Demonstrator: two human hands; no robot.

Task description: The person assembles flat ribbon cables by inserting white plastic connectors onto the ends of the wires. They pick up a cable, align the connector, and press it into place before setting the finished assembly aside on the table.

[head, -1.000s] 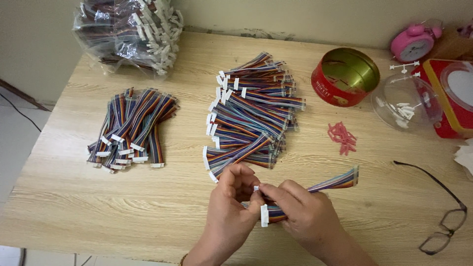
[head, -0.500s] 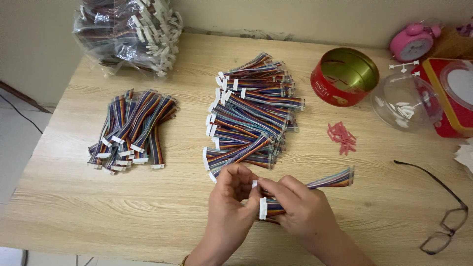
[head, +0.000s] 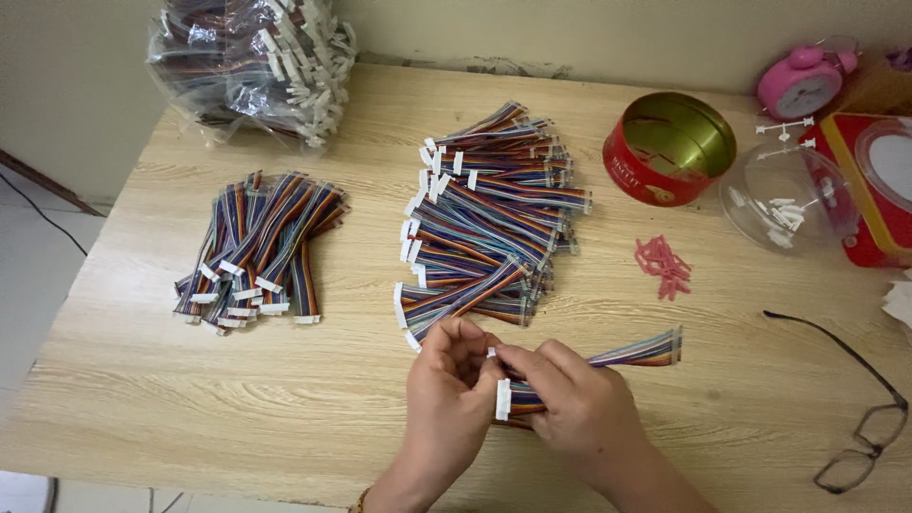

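Now my left hand pinches the white plastic connector of a rainbow-striped ribbon cable, my right hand clenching its wires steady, just below the big heap of same cables on the pale wooden desk.

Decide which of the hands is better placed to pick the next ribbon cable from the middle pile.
Left, probably. The left hand lies right below the middle pile of ribbon cables, its fingers nearest the pile's front edge. The right hand grips the ribbon cable being worked.

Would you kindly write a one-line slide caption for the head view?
Two hands, left hand and right hand, grip a rainbow ribbon cable over a wooden table, near two cable piles.
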